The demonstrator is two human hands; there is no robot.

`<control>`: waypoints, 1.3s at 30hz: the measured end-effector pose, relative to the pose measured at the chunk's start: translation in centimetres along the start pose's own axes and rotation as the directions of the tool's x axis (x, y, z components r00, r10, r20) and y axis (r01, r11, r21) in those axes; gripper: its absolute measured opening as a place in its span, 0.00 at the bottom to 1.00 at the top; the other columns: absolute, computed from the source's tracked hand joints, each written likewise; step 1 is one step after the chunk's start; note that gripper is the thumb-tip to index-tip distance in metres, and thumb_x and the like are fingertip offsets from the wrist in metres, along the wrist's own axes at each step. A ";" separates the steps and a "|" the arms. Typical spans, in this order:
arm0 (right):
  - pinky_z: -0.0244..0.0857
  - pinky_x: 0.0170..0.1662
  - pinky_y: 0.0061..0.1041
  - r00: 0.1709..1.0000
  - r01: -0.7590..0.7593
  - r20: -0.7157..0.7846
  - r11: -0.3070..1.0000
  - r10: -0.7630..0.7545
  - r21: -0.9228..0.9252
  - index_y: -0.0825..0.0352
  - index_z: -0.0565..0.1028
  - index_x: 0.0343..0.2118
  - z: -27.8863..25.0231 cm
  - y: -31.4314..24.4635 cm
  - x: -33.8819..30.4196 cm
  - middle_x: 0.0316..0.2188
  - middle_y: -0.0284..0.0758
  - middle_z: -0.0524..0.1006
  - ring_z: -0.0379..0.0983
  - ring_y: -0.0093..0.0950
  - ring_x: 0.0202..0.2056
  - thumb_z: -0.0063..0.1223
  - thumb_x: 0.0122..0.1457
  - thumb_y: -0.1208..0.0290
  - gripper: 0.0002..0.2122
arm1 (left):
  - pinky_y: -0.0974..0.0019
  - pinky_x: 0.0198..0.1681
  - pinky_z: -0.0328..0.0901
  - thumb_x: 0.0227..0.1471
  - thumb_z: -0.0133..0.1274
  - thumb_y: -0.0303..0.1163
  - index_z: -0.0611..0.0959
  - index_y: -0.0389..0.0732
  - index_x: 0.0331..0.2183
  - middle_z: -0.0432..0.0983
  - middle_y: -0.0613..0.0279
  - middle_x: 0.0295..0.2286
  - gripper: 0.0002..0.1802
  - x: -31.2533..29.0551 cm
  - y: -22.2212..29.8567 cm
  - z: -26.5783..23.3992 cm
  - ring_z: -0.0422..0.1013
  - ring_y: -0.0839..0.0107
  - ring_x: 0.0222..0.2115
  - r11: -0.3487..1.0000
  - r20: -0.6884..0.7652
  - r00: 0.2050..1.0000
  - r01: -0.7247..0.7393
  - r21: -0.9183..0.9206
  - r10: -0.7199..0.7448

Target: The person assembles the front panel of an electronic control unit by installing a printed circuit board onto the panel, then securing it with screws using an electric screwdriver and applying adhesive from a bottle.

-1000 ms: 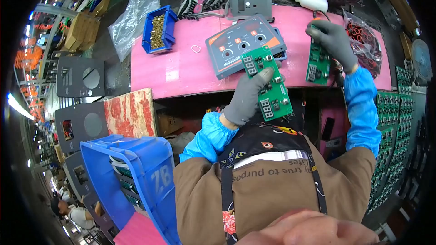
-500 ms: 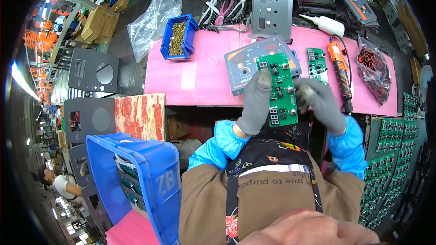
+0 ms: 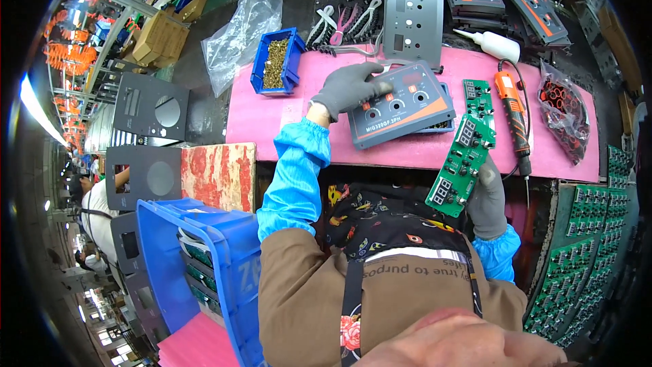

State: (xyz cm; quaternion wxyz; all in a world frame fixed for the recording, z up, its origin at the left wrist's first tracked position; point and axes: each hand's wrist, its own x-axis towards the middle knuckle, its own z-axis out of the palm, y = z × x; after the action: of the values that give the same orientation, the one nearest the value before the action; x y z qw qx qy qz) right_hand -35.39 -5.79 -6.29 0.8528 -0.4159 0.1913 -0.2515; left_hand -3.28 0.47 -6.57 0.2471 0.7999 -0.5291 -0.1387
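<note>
My left hand (image 3: 343, 90), in a grey glove, is at the upper left edge of a grey-and-orange control panel (image 3: 401, 114). Its thumb side lies over the panel's face, and the gripping fingertips are partly hidden. Lower right, my gloved right hand (image 3: 487, 198) holds a green circuit board (image 3: 456, 170) by its right edge, tilted, with its display modules facing up. A second circuit board (image 3: 477, 95) lies on the pink mat, just beyond the held one. Under the panel's right side, part of a blue tray (image 3: 443, 126) shows.
On the pink mat (image 3: 312, 129) are a blue bin of brass screws (image 3: 275, 64), an orange electric screwdriver (image 3: 511, 105) and a bag of red-and-black parts (image 3: 564, 112). A white squeeze bottle (image 3: 499, 46) lies behind. Left stands a blue crate (image 3: 231, 285); right, racked green boards (image 3: 577, 258).
My left hand has let go of the circuit board and moved up left to the control panel, which has turned. My right hand has taken the board and lowered it to the right.
</note>
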 end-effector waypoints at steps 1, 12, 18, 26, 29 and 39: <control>0.68 0.46 0.27 0.999 0.020 -0.033 0.999 -0.019 0.035 0.70 0.59 0.57 0.0 0.2 -0.1 0.45 0.33 0.72 0.71 0.24 0.44 0.49 0.59 0.53 0.30 | 0.64 0.31 0.67 0.50 0.53 0.51 0.78 0.40 0.43 0.77 0.58 0.30 0.26 0.2 0.2 -0.1 0.74 0.67 0.28 0.992 0.090 0.995 0.056 -0.109 -0.046; 0.66 0.48 0.27 0.940 0.204 -0.267 0.978 -0.211 -0.051 0.69 0.62 0.54 -1.0 0.6 0.1 0.45 0.34 0.72 0.70 0.23 0.45 0.36 0.65 0.61 0.20 | 0.74 0.25 0.61 0.54 0.52 0.39 0.77 0.36 0.36 0.71 0.67 0.27 0.15 -1.9 5.4 -4.6 0.67 0.80 0.24 0.558 0.298 0.954 0.269 -0.785 -0.042; 0.71 0.34 0.21 0.938 0.160 -0.313 0.987 -0.148 0.011 0.70 0.68 0.47 0.9 2.4 1.9 0.39 0.37 0.75 0.76 0.25 0.33 0.42 0.61 0.68 0.15 | 0.72 0.38 0.63 0.55 0.52 0.40 0.77 0.34 0.40 0.73 0.66 0.31 0.18 -5.4 10.7 -1.1 0.67 0.79 0.33 0.455 0.296 0.953 0.293 -0.841 -0.066; 0.71 0.34 0.21 0.978 0.094 -0.164 0.976 -0.128 -0.198 0.71 0.70 0.44 -0.8 2.7 1.8 0.34 0.36 0.77 0.76 0.24 0.32 0.42 0.61 0.67 0.14 | 0.74 0.35 0.67 0.56 0.51 0.42 0.76 0.33 0.43 0.75 0.62 0.32 0.21 -6.6 11.0 2.1 0.70 0.78 0.32 0.392 0.295 0.943 0.332 -0.858 -0.154; 0.71 0.34 0.21 0.978 0.061 -0.186 0.982 -0.095 -0.177 0.71 0.71 0.43 -0.7 2.5 1.9 0.34 0.36 0.77 0.76 0.23 0.32 0.41 0.62 0.66 0.14 | 0.73 0.36 0.66 0.57 0.50 0.40 0.76 0.32 0.43 0.75 0.61 0.33 0.20 -6.4 10.9 2.5 0.71 0.77 0.32 0.398 0.308 0.935 0.354 -0.847 -0.176; 0.71 0.43 0.26 0.992 0.022 -0.127 0.947 0.020 0.321 0.69 0.68 0.50 -0.5 1.6 1.3 0.41 0.35 0.76 0.75 0.26 0.40 0.45 0.61 0.63 0.18 | 0.73 0.34 0.64 0.55 0.53 0.39 0.77 0.32 0.40 0.73 0.64 0.29 0.18 -7.1 12.4 3.7 0.67 0.80 0.30 0.367 0.205 0.945 0.291 -0.884 -0.256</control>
State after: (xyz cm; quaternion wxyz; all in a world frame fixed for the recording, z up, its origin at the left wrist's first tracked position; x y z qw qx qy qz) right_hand -34.21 -5.97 -8.05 0.8949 -0.2544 0.2022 -0.3060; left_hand -17.53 2.14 -3.22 0.6028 0.6137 -0.2343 -0.4529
